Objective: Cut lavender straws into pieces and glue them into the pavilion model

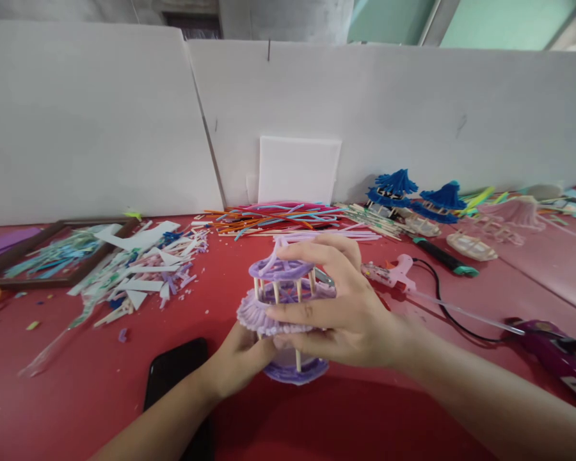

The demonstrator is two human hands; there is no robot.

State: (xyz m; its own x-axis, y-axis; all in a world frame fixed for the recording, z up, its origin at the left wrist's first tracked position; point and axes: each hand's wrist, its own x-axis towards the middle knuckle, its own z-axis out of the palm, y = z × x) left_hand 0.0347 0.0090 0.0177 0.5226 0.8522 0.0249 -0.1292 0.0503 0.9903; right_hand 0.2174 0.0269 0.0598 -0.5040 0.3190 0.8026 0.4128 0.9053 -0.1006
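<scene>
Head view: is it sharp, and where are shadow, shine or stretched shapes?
Head view: slightly soft, with fine texture on the purple model smeared; head view: darker shadow on the red table below it; head view: pale sheen across the table's right side; head view: shapes look stretched toward the side edges, including the magenta tool.

Pale white panels point(365, 109) are standing upright along the back of a red bench point(384, 410), with a narrow dark seam point(204, 121) running at a slant between two of them. Behind their top edge, a grey wall point(288, 18) is showing, with a dark rectangular opening point(192, 24) at the left. Toward the right, pale green surfaces point(506, 22) are appearing between grey slanting strips. The bench is catching soft, pale light at its right side, where a thin seam line point(540, 282) is crossing the red top.
</scene>
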